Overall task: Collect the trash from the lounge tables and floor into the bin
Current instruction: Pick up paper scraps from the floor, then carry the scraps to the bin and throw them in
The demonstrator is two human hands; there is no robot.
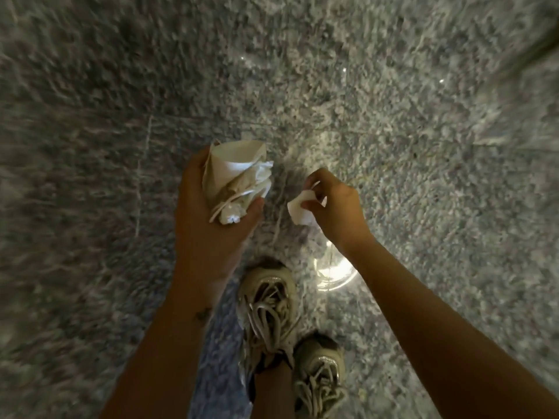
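My left hand point(208, 213) grips a bundle of crumpled white paper trash point(237, 179), a crushed paper cup with tissues bunched against it, held at the centre of the view above the floor. To its right, my right hand point(335, 204) pinches a small white scrap of paper point(299, 210) between thumb and fingers. The two hands are a short gap apart. No bin shows in the frame.
A speckled grey stone floor point(393, 116) fills the view, blurred by motion. My two feet in pale laced sneakers point(269, 300) stand below the hands. A bright round light reflection point(335, 273) shines on the floor beside the front shoe.
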